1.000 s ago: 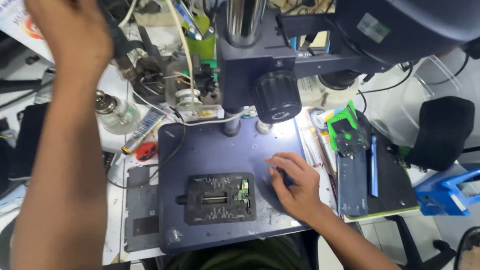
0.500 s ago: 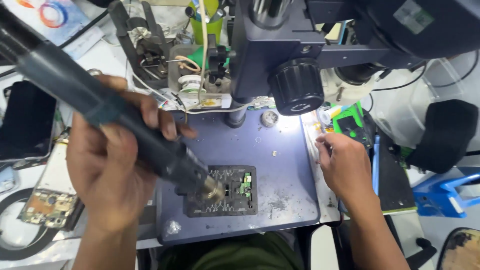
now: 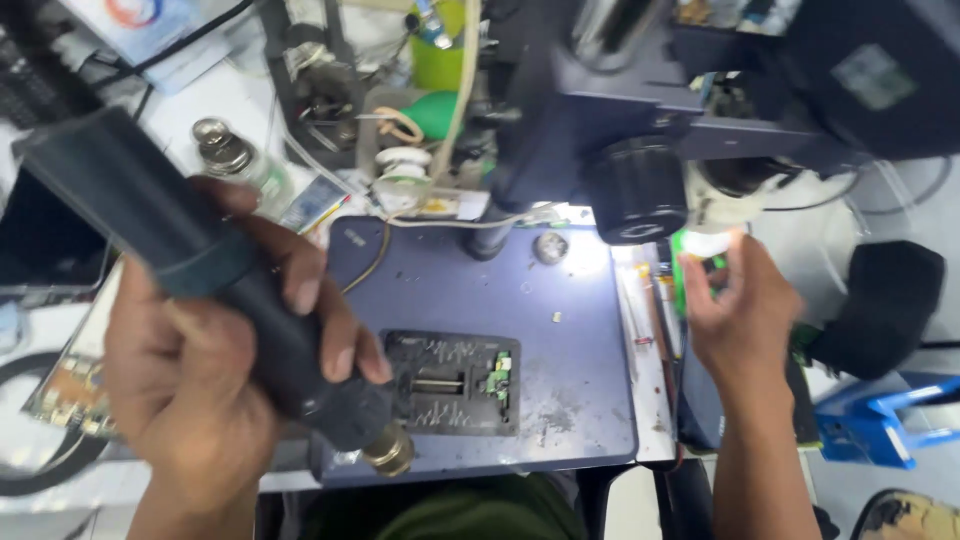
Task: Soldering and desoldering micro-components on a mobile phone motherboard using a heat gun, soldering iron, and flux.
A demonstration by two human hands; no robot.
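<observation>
Hands: two, a left hand (image 3: pixel 215 375) and a right hand (image 3: pixel 745 315).
Left hand: wrapped tight around one hot-air tool (image 3: pixel 215 290).
Tool look: long, dark, fat handle, small brass tip pointing down.
Below the tip: one dark board holder (image 3: pixel 455 383) on one blue mat (image 3: pixel 560 300).
Right hand: fingers curled; cannot tell what it grips.

Place: an electronics repair workshop.
Bench: a microscope (image 3: pixel 640 150) stands over a blue work mat (image 3: pixel 570 330).
On the mat: a black board holder (image 3: pixel 455 382) with a small circuit board.
Clutter: cables, small bottles (image 3: pixel 225 150), another circuit board (image 3: pixel 70 395) at the left edge.
</observation>
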